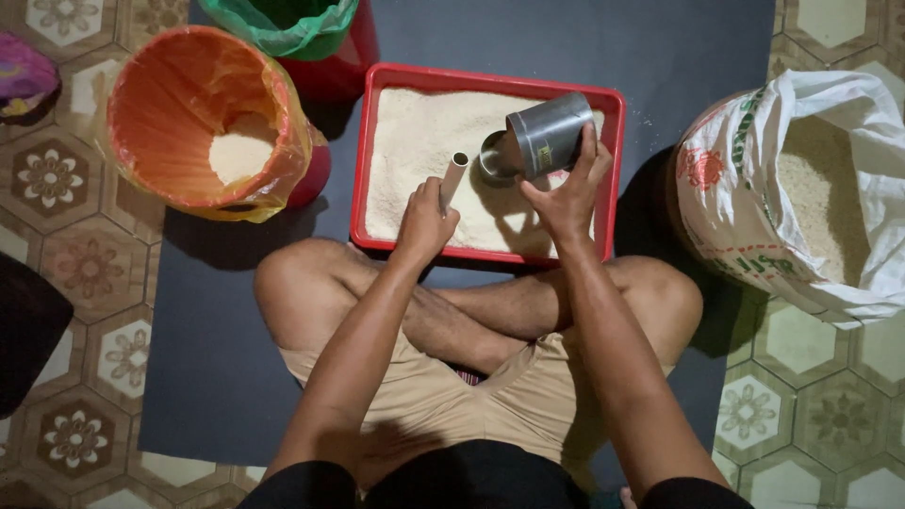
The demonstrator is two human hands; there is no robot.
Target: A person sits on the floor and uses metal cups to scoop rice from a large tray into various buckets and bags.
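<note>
Orange plastic-lined bucket [203, 118] at upper left, tilted, with a small heap of pale grain inside. Green-lined red bin [302, 33] just behind it, cut off by the top edge. White woven sack [811, 198] at right, mouth folded open, filled with grain. Dark mat [207, 358] over patterned floor tiles [75, 273]. Purple cloth [21, 75] at far left.

Dark mat [217, 377] over patterned hexagonal floor tiles [80, 264], dim light
</note>
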